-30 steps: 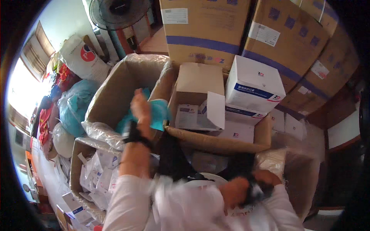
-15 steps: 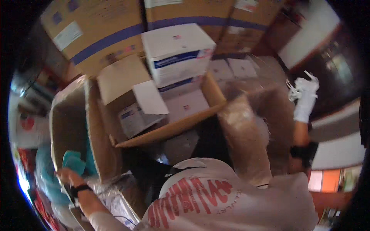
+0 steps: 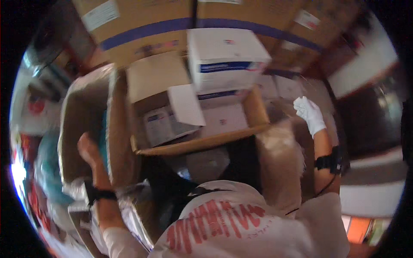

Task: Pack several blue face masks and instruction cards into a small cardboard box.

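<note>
My bare left hand is over the tall, open brown carton on the left. Its fingers are smeared by motion, and nothing clear shows in them. Teal material lines the carton's inner right side. My right hand, in a white glove, is raised right of the middle, with its fingers curled around something white too blurred to name. Between my hands stands an open cardboard box. It holds grey-white packets and a white box. Another white box with a blue band is stacked at its back.
Large brown cartons with a purple stripe form a wall at the back. A shiny plastic-wrapped carton is to the right of my legs. Teal bags lie at the far left. Dark furniture stands on the right.
My left hand has moved up and right, away from a teal piece at the carton's near edge. My right hand has come inward and down; the white loops that dangled from it no longer show.
</note>
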A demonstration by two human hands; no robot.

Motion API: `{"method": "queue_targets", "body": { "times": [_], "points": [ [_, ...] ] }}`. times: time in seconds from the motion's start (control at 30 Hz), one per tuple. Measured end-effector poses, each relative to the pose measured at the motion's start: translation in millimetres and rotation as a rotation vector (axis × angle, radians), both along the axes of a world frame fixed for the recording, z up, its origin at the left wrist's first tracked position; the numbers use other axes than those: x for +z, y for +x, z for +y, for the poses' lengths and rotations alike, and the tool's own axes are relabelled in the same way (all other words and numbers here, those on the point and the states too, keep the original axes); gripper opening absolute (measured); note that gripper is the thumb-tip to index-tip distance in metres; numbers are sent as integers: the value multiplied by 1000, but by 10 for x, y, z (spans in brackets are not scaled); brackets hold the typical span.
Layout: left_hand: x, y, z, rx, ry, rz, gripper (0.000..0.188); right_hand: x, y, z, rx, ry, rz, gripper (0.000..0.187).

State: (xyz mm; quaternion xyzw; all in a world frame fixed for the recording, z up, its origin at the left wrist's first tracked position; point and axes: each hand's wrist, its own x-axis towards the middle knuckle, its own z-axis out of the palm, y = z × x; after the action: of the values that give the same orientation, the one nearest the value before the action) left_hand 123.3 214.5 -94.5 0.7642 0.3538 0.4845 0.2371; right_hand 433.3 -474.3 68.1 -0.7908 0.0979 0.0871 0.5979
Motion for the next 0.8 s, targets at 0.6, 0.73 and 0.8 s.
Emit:
{"method": "queue_targets", "body": {
  "times": [0.6, 0.73, 0.8],
  "points": [
    [134, 894, -2158, -454, 21, 303, 30, -1836, -507, 3826, 774, -646, -463, 60],
    [86, 813, -1937, -209, -496, -152, 24, -1790, -259, 3426, 553, -534, -404, 68],
    [-72, 717, -1799, -167, -563, -101, 24, -1970, -184, 3308, 473, -460, -96, 60]
  ]
}}
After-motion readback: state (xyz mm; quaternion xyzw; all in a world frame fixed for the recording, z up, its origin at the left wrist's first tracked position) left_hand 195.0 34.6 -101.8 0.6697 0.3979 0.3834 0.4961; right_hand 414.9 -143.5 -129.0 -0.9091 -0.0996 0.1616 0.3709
